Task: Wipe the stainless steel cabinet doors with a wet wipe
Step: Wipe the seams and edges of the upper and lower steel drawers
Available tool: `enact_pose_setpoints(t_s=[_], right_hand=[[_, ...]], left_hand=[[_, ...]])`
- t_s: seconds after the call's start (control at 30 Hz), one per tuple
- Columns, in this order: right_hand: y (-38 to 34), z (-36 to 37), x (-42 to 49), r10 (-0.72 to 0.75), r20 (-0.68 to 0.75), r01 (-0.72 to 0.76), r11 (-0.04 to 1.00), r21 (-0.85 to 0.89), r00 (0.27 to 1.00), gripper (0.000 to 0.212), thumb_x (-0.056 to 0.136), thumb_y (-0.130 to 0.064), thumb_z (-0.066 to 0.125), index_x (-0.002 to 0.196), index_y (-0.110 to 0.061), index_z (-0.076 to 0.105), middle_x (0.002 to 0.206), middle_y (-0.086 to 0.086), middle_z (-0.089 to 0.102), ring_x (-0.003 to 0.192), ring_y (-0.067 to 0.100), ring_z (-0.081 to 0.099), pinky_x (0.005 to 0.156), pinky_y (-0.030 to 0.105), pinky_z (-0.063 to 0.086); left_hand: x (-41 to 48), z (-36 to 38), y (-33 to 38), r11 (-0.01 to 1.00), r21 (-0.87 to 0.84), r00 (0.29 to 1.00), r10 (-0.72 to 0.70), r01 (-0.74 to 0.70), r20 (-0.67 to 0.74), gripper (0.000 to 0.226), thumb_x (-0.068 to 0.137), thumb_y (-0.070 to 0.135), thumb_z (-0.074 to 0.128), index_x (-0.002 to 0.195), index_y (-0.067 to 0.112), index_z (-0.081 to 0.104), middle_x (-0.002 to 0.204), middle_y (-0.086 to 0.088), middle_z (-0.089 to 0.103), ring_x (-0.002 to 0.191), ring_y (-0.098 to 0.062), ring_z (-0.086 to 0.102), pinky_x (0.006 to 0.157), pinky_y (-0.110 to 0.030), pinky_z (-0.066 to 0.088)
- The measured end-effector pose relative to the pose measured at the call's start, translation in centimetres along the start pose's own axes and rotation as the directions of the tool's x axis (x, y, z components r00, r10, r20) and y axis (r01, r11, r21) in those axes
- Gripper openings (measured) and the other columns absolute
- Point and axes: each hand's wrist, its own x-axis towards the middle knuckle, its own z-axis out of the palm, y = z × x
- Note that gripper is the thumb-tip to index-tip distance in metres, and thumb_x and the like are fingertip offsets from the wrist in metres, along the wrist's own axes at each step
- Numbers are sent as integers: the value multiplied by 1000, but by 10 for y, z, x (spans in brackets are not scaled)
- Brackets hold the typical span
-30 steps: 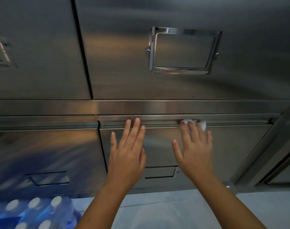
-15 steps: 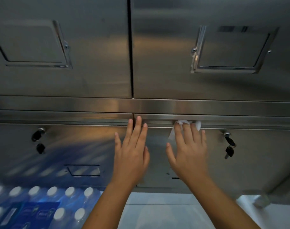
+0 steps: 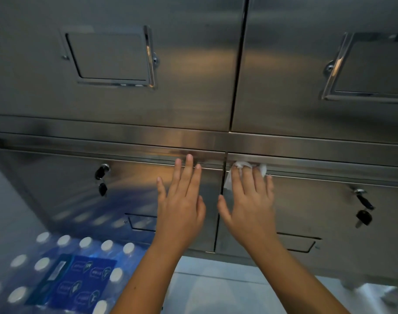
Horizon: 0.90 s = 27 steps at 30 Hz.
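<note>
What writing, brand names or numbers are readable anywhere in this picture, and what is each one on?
Nothing reads clearly.
Blue label on the bottle pack: white print, too blurred to read.
Cabinet doors and keys: no writing visible.

R hand (image 3: 248,209) presses white wet wipe (image 3: 241,165) w/ straight fingers on top edge of lower right door (image 3: 318,200), just right of centre seam. L hand (image 3: 182,207) flat on lower left door (image 3: 130,184), fingers straight. Keys hang from left lock (image 3: 101,173) & right lock (image 3: 363,200). Bottle pack (image 3: 64,275) near left.
</note>
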Motion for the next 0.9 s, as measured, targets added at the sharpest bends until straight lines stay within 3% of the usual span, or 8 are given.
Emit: enact_pose_setpoints(t_s=[0.27,0.5,0.63,0.77,0.9], right_hand=[[-15,7,0,-5,-45,9,995,102,999,61,76,-32,45,125,4,57,122,21,57,115,36,48,102,47,28],[-30,11,-5,-96,-69,106,980,168,993,62,79,-29,43,134,-2,47,133,17,53,128,29,36,110,48,12],[-40,16,-2,-64,-29,68,988,138,998,62,81,-34,41,135,-6,50,135,15,52,129,30,36,107,54,19],[-58,17,11,-60,-16,62,993,104,998,63,79,-37,43,130,-3,56,127,16,58,119,35,49,101,55,26],[-89,24,18,-118,-46,123,985,124,992,63,77,-37,45,129,-1,56,128,15,57,119,32,41,101,52,25]], left_hand=[[-3,-17,-16,999,51,1000,-7,7,-6,63,80,22,37,141,7,36,153,-11,28,141,-26,18,96,-65,15],[-5,-25,-25,998,67,1000,-19,19,-2,64,81,23,37,142,8,35,154,-9,26,141,-25,17,99,-62,17],[-7,-28,-37,996,87,1000,-25,25,3,63,81,23,36,142,7,34,153,-10,27,141,-25,18,98,-62,16],[-8,-31,-55,992,115,999,-49,48,1,63,82,23,36,142,7,35,154,-10,27,141,-24,17,98,-62,14],[-3,-27,-67,990,131,998,-59,58,9,63,80,23,34,141,7,35,152,-11,30,140,-22,16,97,-63,13]])
